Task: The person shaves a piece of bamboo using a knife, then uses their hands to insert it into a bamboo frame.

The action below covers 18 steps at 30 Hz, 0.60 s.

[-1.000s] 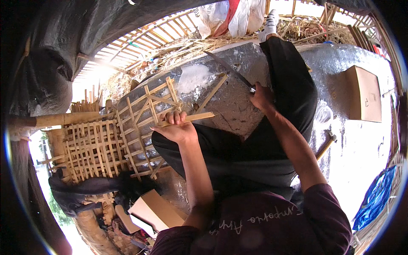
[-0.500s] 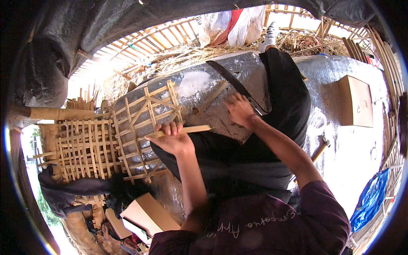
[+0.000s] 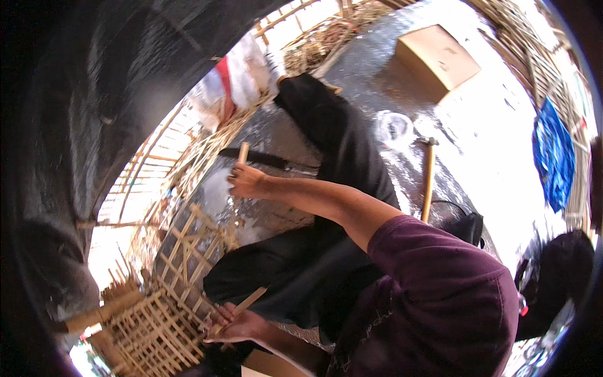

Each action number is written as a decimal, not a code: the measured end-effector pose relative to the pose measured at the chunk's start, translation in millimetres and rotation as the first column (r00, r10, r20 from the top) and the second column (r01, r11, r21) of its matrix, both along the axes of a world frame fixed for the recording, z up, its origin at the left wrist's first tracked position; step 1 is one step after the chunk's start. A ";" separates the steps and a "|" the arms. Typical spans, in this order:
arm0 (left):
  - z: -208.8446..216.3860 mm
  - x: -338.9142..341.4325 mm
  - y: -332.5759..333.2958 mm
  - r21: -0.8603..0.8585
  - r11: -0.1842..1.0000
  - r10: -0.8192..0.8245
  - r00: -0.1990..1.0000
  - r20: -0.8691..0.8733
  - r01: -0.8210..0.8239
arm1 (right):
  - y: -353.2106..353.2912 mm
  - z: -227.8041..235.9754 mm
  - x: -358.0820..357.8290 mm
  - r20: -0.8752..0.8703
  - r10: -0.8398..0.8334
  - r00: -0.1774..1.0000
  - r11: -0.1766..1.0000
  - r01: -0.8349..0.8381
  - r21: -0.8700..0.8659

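My left hand (image 3: 242, 328), palm up at the lower left, has its fingers curled round a short bamboo strip (image 3: 252, 299). Farther out, my right hand (image 3: 248, 181) is closed on another bamboo strip (image 3: 244, 152), whose flat end sticks up above the fist. Just beyond that hand a dark-bladed machete (image 3: 259, 158) lies on the silvery floor sheet, partly hidden by the strip. An open bamboo lattice (image 3: 186, 246) lies left of my bent leg, between the two hands. A denser woven bamboo panel (image 3: 154, 336) is beside my left hand.
At the right are a hammer (image 3: 428, 179), a clear plastic container (image 3: 394, 128) and a cardboard box (image 3: 438, 60). A blue plastic sheet (image 3: 554, 157) hangs by the bamboo wall. Dark sheeting (image 3: 125, 94) covers the upper left. A white and red sack (image 3: 235, 85) stands by the straw.
The view has swung to the right and tilted. My right hand, formerly empty beside the machete, now grips a bamboo strip. My left hand still holds its strip.
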<state>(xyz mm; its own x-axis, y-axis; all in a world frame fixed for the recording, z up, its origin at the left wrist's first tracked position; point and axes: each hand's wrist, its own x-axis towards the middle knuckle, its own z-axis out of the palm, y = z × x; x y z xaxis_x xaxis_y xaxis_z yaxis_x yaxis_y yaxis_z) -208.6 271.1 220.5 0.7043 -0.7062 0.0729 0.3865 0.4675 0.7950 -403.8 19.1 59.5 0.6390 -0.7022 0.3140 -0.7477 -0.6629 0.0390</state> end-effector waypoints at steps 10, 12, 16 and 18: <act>8.3 -36.4 -44.9 -0.077 0.995 -0.064 0.997 0.047 0.068 | 62.0 171.3 -228.4 0.415 -0.686 0.598 0.714 0.661 0.230; 1.0 -46.3 -57.1 -0.013 0.996 -0.091 0.996 0.010 0.091 | 122.0 147.0 -291.3 0.543 -0.766 0.343 0.580 0.733 0.356; -20.4 -67.6 -82.1 0.046 0.989 -0.140 0.990 -0.034 0.141 | 264.4 58.1 -402.6 0.647 -0.727 -0.230 0.226 0.809 0.543; -28.4 -70.2 -95.6 0.069 0.987 -0.141 0.989 -0.038 0.144 | 319.3 64.5 -404.6 0.523 -0.762 -0.382 0.005 0.804 0.595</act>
<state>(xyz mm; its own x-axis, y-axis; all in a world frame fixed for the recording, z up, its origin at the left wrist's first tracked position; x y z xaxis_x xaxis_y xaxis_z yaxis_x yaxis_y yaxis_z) -278.8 175.6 192.2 0.5973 -0.8020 -0.0032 0.4717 0.3480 0.8102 -808.5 338.4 124.0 -0.9517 -0.2877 0.1077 -0.2650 0.5917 -0.7614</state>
